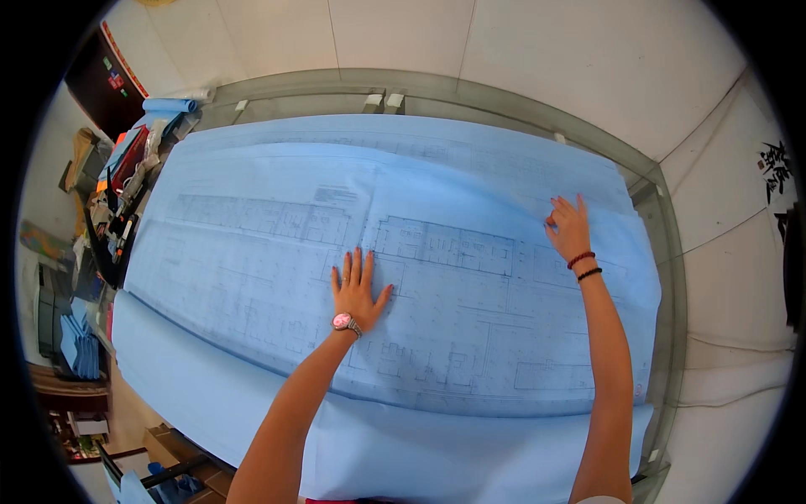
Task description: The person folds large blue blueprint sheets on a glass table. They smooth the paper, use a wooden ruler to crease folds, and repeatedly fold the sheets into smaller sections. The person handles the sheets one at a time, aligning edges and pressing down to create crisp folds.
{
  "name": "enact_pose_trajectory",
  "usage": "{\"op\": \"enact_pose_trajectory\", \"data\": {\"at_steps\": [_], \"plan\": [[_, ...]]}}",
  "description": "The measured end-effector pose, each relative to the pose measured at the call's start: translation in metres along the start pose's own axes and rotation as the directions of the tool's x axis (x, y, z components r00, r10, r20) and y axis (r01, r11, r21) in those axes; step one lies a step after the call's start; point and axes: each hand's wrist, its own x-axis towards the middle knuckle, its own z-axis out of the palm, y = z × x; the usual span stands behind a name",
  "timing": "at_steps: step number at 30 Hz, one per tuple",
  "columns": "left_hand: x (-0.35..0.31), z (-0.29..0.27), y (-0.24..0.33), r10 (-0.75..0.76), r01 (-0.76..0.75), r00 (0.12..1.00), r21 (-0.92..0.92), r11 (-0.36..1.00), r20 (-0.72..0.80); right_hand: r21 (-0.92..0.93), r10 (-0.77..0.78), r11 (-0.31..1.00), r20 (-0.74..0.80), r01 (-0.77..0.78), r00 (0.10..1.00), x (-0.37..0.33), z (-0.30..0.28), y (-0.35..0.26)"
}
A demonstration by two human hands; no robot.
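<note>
A large blue blueprint sheet (pixel 437 311) printed with floor-plan lines lies over other blue sheets (pixel 470 139) on a glass-topped table. Flat on the middle of it rests my left hand (pixel 356 294), fingers spread, a pink-faced watch (pixel 342 321) at the wrist. Toward the far right, my right hand (pixel 571 231) has its thumb and index finger brought together at the sheet's far edge, the other fingers raised. Two beaded bracelets (pixel 585 265) circle that wrist. From the left hand's far side to the right hand, the edge bows in a soft ridge.
The table's glass rim (pixel 672 277) shows at the right and far side, against a pale wall (pixel 554 67). A black stapler-like tool (pixel 101 248) and piled items stand along the left. Folded blue papers (pixel 80 344) sit lower left. The near part of the paper (pixel 420 454) hangs over the front.
</note>
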Motion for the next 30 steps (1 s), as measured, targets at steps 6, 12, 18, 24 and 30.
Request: {"op": "enact_pose_trajectory", "data": {"at_steps": [6, 12, 18, 24, 30], "plan": [[-0.003, 0.007, -0.007, -0.001, 0.001, 1.0, 0.007, 1.0, -0.026, 0.131, -0.06, 0.99, 0.024, 0.057, 0.998, -0.025, -0.101, -0.053], [0.001, 0.015, 0.0, -0.051, 0.045, 0.998, 0.14, 0.989, 0.04, 0.137, 0.0, 0.991, -0.041, 0.005, 0.999, -0.06, -0.17, -0.096], [-0.024, 0.011, 0.007, -0.063, 0.006, 0.959, 0.202, 0.979, 0.276, 0.233, 0.175, 0.955, 0.065, -0.185, 0.982, -0.123, -0.191, -0.142], [-0.093, -0.068, 0.033, 0.531, -0.415, 0.42, -0.365, 0.834, 0.736, 0.197, 0.079, 0.97, 0.299, -0.143, 0.951, -0.214, -0.175, -0.166], [-0.084, -0.187, 0.062, 0.851, 0.142, 0.246, -0.886, 0.441, 0.464, 0.213, -0.011, 0.94, 0.801, -0.268, 0.599, -0.23, -0.17, -0.184]]}}
